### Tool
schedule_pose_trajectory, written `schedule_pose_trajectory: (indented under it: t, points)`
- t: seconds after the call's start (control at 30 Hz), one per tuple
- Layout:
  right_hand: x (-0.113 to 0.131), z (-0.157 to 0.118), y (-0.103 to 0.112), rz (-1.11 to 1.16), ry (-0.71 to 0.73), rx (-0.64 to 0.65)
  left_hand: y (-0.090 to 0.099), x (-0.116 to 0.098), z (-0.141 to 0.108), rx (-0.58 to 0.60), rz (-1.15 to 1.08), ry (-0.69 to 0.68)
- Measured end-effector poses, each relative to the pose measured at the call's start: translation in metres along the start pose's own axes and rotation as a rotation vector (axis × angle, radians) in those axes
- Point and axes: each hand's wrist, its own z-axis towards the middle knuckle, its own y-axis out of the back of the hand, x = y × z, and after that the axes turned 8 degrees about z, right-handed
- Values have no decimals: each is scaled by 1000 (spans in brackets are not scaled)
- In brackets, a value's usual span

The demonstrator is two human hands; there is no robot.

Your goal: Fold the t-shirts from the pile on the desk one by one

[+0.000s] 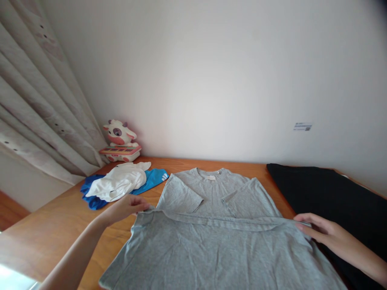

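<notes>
A grey T-shirt (pixel 223 253) lies on the wooden table, its collar toward the wall and both short sleeves turned inward over the body. Its hem is lifted and drawn across the shirt as a taut edge below the sleeves. At the left end of that hem, my left hand (pixel 131 205) pinches the cloth between thumb and fingers. My right hand (pixel 322 229) grips the opposite hem corner the same way. The lower part of the shirt runs out of the bottom of the view.
On the wooden table (pixel 60 225), white and blue clothes (pixel 121 181) lie heaped at the left. Behind them a toy cow with a keyboard (pixel 121 141) stands by the curtain (pixel 39 92). Black cloth (pixel 326 197) covers the right side. A wall (pixel 211 80) rises behind.
</notes>
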Motion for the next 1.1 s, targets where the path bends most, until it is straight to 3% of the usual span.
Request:
schedule_pose_trajectory:
  t: [0.13,0.27,0.5,0.63,0.9,1.1]
  points:
    - [-5,-3,8,89,-82,69,5,10,0,-156,70,-26]
    - [-23,-5,14,36,-37,96,7,23,-1,-265,80,-72]
    - [-49,-2,11,-198,267,88,0,32,-2,-100,441,-322]
    - [-57,2,1,-406,511,100,-7,23,-2,-107,645,-425]
    - [-40,2,-19,-616,773,183,-18,19,1,-218,788,-535]
    - [-25,0,-19,-523,691,225,-24,27,4,-299,715,-519]
